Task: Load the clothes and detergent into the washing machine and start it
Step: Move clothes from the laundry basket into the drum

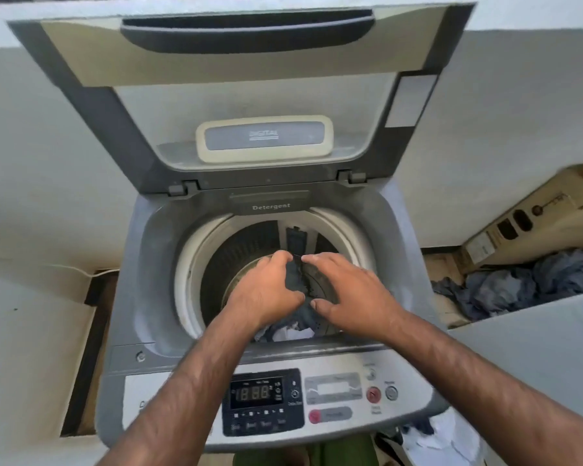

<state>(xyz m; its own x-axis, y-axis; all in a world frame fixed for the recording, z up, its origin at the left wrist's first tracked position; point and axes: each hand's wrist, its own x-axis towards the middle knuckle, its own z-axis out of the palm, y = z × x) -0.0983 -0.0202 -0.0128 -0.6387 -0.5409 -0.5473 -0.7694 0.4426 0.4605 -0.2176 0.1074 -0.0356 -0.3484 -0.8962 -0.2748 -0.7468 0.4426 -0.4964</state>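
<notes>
A grey top-loading washing machine (128, 297) stands in front of me with its lid (249, 62) raised. Both my hands are over the drum (246, 240). My left hand (266, 290) grips a dark garment (295, 280), its fingers curled into the cloth. My right hand (347, 290) pinches the same garment from the right, fingers spread over it. More clothes, white and dark (286, 332), lie in the drum under my wrists. A flap marked Detergent (270, 206) sits at the back rim. The control panel (266, 401) in front shows a lit display.
A pile of blue-grey clothes (519, 284) lies in a cardboard box (451, 317) to the right, with another carton (532, 216) behind it. More clothes (431, 435) lie low at the right front. A white wall stands behind; a white surface (31, 331) is at left.
</notes>
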